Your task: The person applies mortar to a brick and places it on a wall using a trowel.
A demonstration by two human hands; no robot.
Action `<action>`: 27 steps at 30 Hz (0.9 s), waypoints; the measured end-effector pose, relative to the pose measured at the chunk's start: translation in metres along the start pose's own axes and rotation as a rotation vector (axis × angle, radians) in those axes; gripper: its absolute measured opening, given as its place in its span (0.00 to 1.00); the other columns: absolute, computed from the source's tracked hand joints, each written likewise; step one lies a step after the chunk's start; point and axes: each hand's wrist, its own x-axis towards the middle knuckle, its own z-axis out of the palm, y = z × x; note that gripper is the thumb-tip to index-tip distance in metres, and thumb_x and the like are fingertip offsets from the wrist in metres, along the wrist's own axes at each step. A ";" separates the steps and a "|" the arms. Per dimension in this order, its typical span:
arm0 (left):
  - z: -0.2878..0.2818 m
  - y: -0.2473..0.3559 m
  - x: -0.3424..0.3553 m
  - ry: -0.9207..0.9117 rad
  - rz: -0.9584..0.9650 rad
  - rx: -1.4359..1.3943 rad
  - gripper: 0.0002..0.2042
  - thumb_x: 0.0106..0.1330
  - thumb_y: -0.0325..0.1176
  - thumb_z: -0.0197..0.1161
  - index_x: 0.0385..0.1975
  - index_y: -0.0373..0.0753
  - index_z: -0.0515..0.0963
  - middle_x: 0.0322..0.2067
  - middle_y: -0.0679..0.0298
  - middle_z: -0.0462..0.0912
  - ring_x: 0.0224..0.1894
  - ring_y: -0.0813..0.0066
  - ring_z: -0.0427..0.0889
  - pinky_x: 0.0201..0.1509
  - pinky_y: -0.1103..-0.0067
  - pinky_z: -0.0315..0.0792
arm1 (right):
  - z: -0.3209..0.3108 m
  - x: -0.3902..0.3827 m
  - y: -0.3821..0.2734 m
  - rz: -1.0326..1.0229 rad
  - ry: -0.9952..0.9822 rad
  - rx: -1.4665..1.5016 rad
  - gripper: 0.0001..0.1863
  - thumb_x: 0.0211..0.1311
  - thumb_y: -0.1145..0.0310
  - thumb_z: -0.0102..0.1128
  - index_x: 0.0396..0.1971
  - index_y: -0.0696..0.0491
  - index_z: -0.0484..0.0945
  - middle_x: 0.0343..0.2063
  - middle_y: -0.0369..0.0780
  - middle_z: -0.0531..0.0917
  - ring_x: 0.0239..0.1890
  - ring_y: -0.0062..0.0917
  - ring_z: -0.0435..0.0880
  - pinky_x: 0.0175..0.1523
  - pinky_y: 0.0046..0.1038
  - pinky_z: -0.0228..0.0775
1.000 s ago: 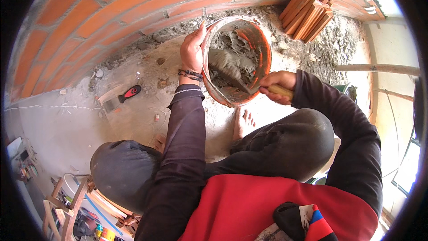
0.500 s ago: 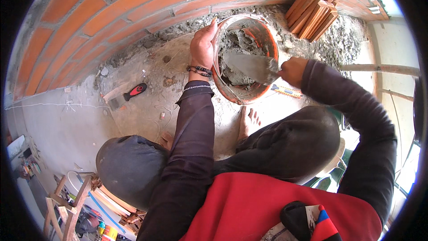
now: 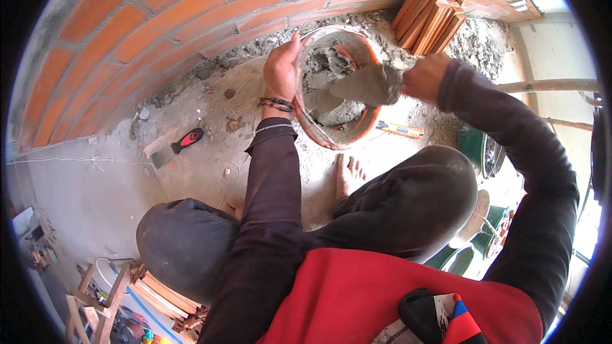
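An orange bucket [image 3: 335, 144], crusted with grey, holds wet mortar [image 3: 322, 67] at the middle of the view. My left hand [image 3: 280, 73] grips its left rim, thumb up, with a dark beaded bracelet on the wrist. My right hand [image 3: 424, 78] grips a trowel whose mortar-coated blade [image 3: 357, 89] lies across the bucket's right half; its handle is hidden in my fingers. A yellow tool [image 3: 400, 130] lies on the floor just right of the bucket.
A brick wall [image 3: 191, 13] runs behind, with stacked bricks [image 3: 427, 19] near it. A red-and-black-handled scraper [image 3: 187, 139] lies on the floor at left. At right are a green bucket [image 3: 470, 146] and horizontal poles [image 3: 542, 86]. A wooden frame [image 3: 95, 299] stands lower left.
My right hand has risen and moved right, bringing the trowel up toward the bucket's right rim. My left hand stays on the rim. The yellow tool, earlier hidden, shows beside the bucket.
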 end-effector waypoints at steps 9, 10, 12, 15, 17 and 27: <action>-0.005 -0.010 0.006 0.092 -0.022 -0.132 0.19 0.70 0.43 0.53 0.37 0.30 0.82 0.33 0.63 0.83 0.35 0.79 0.77 0.44 0.81 0.70 | 0.042 -0.042 0.030 0.232 0.386 0.316 0.14 0.45 0.74 0.68 0.31 0.52 0.73 0.21 0.41 0.79 0.28 0.40 0.80 0.33 0.40 0.70; -0.003 -0.011 0.007 0.114 -0.009 -0.089 0.18 0.70 0.42 0.54 0.37 0.30 0.82 0.33 0.63 0.83 0.35 0.79 0.77 0.44 0.81 0.70 | 0.050 -0.037 0.037 0.162 0.472 0.176 0.12 0.51 0.72 0.67 0.37 0.51 0.77 0.26 0.40 0.82 0.28 0.35 0.83 0.34 0.36 0.75; -0.004 -0.011 0.006 0.123 0.012 -0.021 0.18 0.70 0.42 0.54 0.38 0.30 0.81 0.34 0.63 0.82 0.36 0.78 0.78 0.45 0.80 0.70 | 0.060 -0.025 0.046 0.137 0.497 0.167 0.12 0.52 0.73 0.65 0.38 0.50 0.78 0.27 0.40 0.82 0.27 0.33 0.83 0.33 0.35 0.76; 0.002 -0.009 0.007 0.057 0.030 0.036 0.17 0.69 0.40 0.56 0.41 0.29 0.80 0.39 0.62 0.82 0.41 0.77 0.78 0.49 0.80 0.70 | 0.079 -0.009 0.054 0.252 0.426 0.147 0.07 0.48 0.71 0.65 0.29 0.49 0.77 0.23 0.38 0.81 0.29 0.35 0.82 0.32 0.39 0.72; 0.003 -0.005 0.006 0.095 0.010 0.009 0.18 0.70 0.41 0.54 0.39 0.28 0.81 0.36 0.62 0.83 0.39 0.78 0.78 0.47 0.80 0.70 | 0.076 0.008 0.048 0.274 0.320 0.083 0.05 0.50 0.69 0.64 0.28 0.48 0.78 0.22 0.37 0.81 0.28 0.35 0.82 0.32 0.38 0.73; 0.025 0.007 -0.008 0.115 -0.003 0.128 0.21 0.71 0.45 0.52 0.37 0.30 0.82 0.35 0.63 0.83 0.36 0.79 0.77 0.45 0.81 0.70 | 0.082 0.042 -0.003 0.068 0.186 0.130 0.11 0.49 0.69 0.56 0.34 0.46 0.82 0.21 0.43 0.82 0.27 0.39 0.83 0.34 0.39 0.75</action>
